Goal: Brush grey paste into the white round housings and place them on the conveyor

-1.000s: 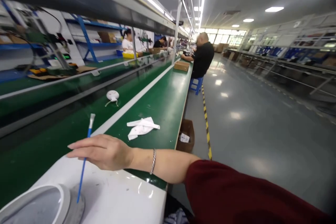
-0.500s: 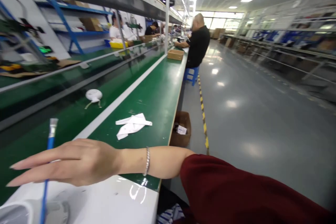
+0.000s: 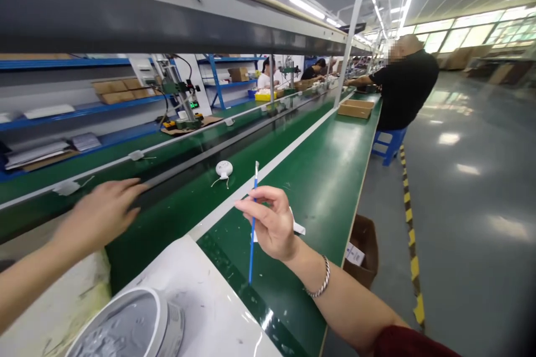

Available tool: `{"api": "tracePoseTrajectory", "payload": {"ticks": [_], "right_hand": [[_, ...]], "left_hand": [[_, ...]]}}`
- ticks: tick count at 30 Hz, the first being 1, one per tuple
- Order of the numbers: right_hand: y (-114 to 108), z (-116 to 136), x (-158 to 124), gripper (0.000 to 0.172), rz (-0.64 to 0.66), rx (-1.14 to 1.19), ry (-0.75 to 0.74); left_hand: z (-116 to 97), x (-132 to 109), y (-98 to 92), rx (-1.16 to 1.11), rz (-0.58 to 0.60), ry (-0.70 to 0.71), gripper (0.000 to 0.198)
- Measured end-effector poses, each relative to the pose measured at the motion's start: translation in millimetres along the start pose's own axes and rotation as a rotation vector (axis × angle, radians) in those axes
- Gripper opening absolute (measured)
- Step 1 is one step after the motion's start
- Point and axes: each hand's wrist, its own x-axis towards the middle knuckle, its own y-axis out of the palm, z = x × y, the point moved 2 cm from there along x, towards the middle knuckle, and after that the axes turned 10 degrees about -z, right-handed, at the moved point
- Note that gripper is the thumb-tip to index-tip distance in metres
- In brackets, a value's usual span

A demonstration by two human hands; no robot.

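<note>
My right hand is closed around a thin blue paintbrush, held upright with its bristles at the top. White cloth-like pieces lie on the green bench behind that hand, partly hidden by it. My left hand, blurred by motion, reaches over the bench at the left with its fingers stretched out and nothing visible in them. Between the hands and farther off sits a round white part with short wires. At the lower left, a white tub of grey paste stands on a white sheet.
A cardboard tray sits farther along the green bench. Beyond it, a person in black sits on a blue stool. A brown bin stands below the bench edge. Blue shelves line the left.
The view has swung left. My right hand with the paintbrush now appears farther right, with the brush's lower end showing. My left hand has come into view, and more of the paste tub shows.
</note>
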Motion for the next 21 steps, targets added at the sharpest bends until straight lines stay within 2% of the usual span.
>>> {"api": "tracePoseTrajectory", "payload": {"ticks": [6,10,13,16,18,21], "right_hand": [[-13.3,-1.2,4.6,0.055,-0.03,-0.057,0.104],[-18.3,4.6,4.2,0.055,0.022,-0.057,0.127],[-19.9,7.8,3.0,0.052,0.081,-0.069,0.135],[-19.9,9.0,2.6,0.053,0.097,-0.044,0.139],[-18.0,8.5,2.4,0.051,0.102,-0.04,0.132],[-12.8,6.8,1.9,0.048,0.078,-0.03,0.108]], "left_hand": [[-64.9,101.2,39.3,-0.137,0.107,0.269,0.065],[-91.5,143.5,64.3,-0.231,0.176,0.356,0.058],[-99.6,157.7,87.0,-0.292,0.239,0.327,0.052],[-101.5,160.0,107.2,-0.336,0.26,0.203,0.045],[-97.4,155.0,114.1,-0.346,0.254,0.091,0.043],[-81.3,139.1,113.6,-0.341,0.249,-0.043,0.044]]}}
